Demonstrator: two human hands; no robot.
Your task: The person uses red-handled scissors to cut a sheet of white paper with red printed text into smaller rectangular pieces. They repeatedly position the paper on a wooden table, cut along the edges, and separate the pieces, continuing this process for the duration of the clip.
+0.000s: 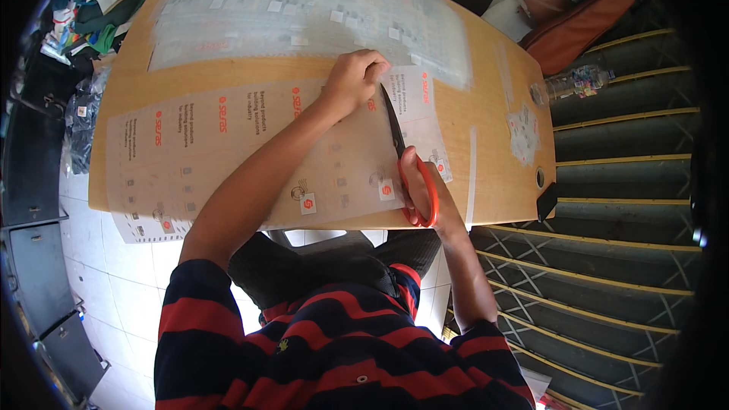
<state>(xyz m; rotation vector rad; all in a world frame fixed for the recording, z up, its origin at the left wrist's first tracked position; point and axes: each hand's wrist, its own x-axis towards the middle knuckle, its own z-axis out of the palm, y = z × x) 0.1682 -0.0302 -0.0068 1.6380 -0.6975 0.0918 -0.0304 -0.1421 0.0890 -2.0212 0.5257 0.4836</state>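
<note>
The right hand (pixel 419 186) grasps red-handled scissors (pixel 395 123), their blades pointing away across a printed translucent plastic sheet (pixel 209 148). The left hand (pixel 355 85) has its fingers clenched on the sheet's far edge, beside the blade tips. The sheet lies on the wooden counter (pixel 497 68), its near-left corner overhanging, with more translucent sheets (pixel 250 19) beyond.
</note>
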